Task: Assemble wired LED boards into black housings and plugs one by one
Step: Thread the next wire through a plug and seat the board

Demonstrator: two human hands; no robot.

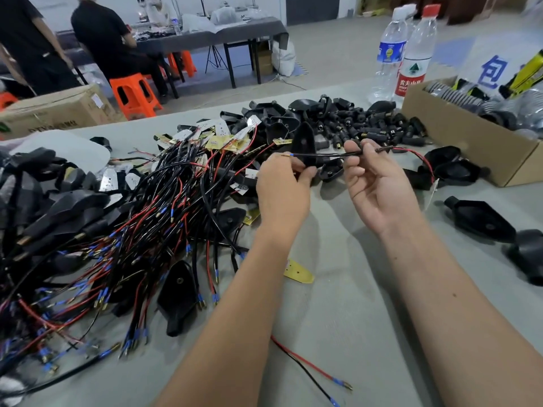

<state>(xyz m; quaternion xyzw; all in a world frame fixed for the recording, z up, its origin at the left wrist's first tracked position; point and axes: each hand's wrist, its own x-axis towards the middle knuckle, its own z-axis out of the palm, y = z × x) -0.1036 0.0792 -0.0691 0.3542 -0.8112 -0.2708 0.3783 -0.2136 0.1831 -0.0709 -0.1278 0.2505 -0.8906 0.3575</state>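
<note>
Item: wire pair point(323, 155), black-sleeved, held level across mid-frame, long axis left to right.
Left hand point(283, 183): grip pinches the blue-tipped wire end and, I judge, the black housing point(305, 143) standing upright just behind it.
Right hand point(373, 183): grip pinches the sleeve's other end; red lead runs right and down to a board I can barely see.
Housing lies nearer my left hand.
Tabletop point(338, 304): grey, wire heap point(132, 230) left, plugs point(367, 124) above, cardboard box point(470, 148) upper right.
</note>
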